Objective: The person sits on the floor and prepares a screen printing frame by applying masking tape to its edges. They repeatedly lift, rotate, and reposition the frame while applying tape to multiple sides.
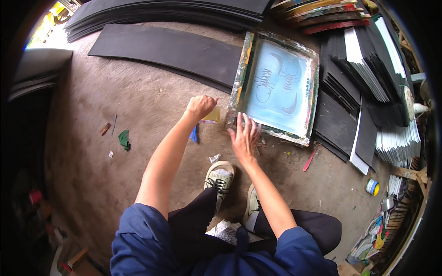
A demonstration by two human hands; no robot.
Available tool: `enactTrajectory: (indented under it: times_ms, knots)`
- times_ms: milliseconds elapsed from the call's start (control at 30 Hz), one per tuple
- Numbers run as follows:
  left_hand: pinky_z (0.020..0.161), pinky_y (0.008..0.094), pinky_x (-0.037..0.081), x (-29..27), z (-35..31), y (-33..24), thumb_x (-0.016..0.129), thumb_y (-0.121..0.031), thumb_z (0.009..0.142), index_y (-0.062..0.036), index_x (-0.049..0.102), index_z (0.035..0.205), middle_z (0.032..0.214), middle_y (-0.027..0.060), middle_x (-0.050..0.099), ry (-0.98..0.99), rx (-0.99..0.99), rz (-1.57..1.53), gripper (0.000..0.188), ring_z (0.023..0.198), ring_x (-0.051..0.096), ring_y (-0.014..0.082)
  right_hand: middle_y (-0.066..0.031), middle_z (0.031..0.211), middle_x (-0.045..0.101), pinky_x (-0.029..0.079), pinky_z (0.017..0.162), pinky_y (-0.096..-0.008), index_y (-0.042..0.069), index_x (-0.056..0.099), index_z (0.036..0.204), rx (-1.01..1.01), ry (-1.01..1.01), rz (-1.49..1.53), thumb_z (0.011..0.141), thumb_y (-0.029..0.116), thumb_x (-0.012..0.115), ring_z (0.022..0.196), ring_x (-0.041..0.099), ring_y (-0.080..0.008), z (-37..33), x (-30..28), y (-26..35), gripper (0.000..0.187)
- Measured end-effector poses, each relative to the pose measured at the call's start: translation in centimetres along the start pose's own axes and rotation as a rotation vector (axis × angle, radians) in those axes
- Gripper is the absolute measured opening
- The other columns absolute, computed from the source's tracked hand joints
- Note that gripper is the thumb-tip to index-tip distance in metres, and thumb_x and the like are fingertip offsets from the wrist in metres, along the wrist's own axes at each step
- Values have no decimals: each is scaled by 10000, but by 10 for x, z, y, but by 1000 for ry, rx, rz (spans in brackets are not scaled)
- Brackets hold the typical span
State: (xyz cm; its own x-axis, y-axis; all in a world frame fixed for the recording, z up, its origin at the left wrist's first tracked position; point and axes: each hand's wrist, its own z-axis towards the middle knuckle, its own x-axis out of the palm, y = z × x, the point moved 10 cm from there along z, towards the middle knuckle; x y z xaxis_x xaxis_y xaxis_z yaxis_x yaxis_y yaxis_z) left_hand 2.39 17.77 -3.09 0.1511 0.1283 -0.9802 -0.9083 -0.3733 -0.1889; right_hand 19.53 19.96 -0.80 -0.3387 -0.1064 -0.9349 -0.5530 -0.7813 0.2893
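Note:
A screen-printing frame (240, 73) with paint-crusted wooden sides lies on the floor ahead, slightly right. Its pale blue mesh (275, 109) bears dark curved designs. My right hand (245, 135) is open, fingers spread over the frame's near left corner; whether they press on it I cannot tell. Left of the frame, my left hand (201, 106) is closed, knuckles up, and what it holds, if anything, is hidden. Just beside and below that hand shows a yellowish translucent piece (212, 115) with a pale edge. Under the left wrist lies a blue scrap (194, 134).
Long black sheets (170, 53) lie beyond my left hand, with a thicker black stack (161, 13) behind. Black and white sheets (368, 64) pile up at right. A small tin (372, 186), a red strip (311, 158) and a green scrap (124, 140) lie on the floor.

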Motion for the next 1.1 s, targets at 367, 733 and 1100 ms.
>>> enactTrajectory:
  times_ms: [367, 733, 1100]
  knots:
    - [753, 407, 471, -30, -68, 79, 602, -221, 802, -56, 496, 951, 925, 155, 516, -56, -341, -376, 246, 895, 541, 320, -170, 1366, 266, 144, 1025, -575, 67, 301, 1355, -54, 31, -53, 843, 420, 512, 1258, 246, -336, 5, 7, 28, 657]
    - [754, 420, 494, 64, -133, 52, 676, -233, 724, -12, 427, 1091, 1048, 167, 469, 19, -671, -290, 496, 952, 528, 336, -150, 1290, 314, 236, 994, -547, 57, 342, 1321, -30, -21, 77, 816, 290, 579, 1197, 301, -311, -3, 11, 41, 605]
    - [680, 245, 483, -50, -65, -32, 518, -113, 884, 19, 565, 1080, 876, 59, 637, -23, -351, -1277, 241, 761, 596, 96, -46, 937, 565, 410, 775, -290, 49, 505, 1159, 604, 116, 1328, 947, 360, 388, 864, 510, -138, 27, 34, 5, 394]
